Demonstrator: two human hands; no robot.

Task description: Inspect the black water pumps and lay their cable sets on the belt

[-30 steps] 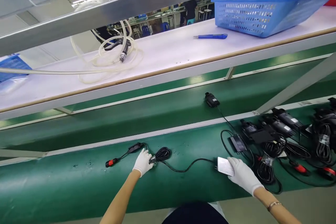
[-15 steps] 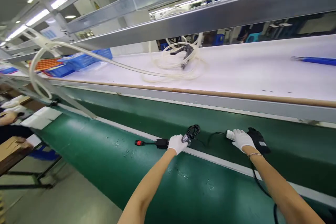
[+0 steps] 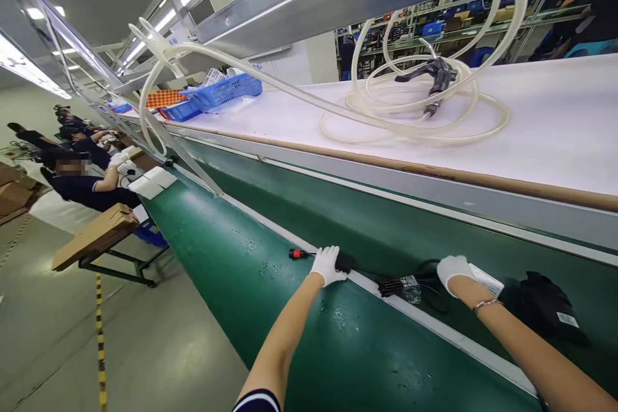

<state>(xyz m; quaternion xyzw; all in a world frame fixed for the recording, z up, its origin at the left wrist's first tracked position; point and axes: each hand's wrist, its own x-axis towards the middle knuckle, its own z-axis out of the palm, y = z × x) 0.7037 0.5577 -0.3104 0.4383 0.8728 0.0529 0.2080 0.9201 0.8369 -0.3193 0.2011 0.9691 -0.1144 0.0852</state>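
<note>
In the head view, the left hand [image 3: 326, 267], in a white glove, is at the far edge of the green worktop [image 3: 217, 238], where a white rail [image 3: 463, 338] runs. Its fingers lie close together and are clamped on one end of a black box [image 3: 346, 262]. A red-and-black connector [image 3: 296, 253] sticks out on the other side of that hand, over the same edge.

The right hand [image 3: 452, 271], also gloved, is beyond the rail, above the green channel [image 3: 338, 225], just beside a white-labelled block [image 3: 486, 280]. Its fingers are bent out of sight, so I cannot tell whether they grip anything. Between the hands, a tied bundle of black cable [image 3: 410, 288] lies across the rail, and past the right hand a black pump-like unit [image 3: 543, 302] is in the channel.

White boxes [image 3: 153, 181] sit at the worktop's far left corner. On the white shelf [image 3: 299, 116], a blue basket [image 3: 236, 90] stands toward the left end and a black nozzle gun [image 3: 439, 80] rests among loops of clear hose [image 3: 309, 97]
</note>
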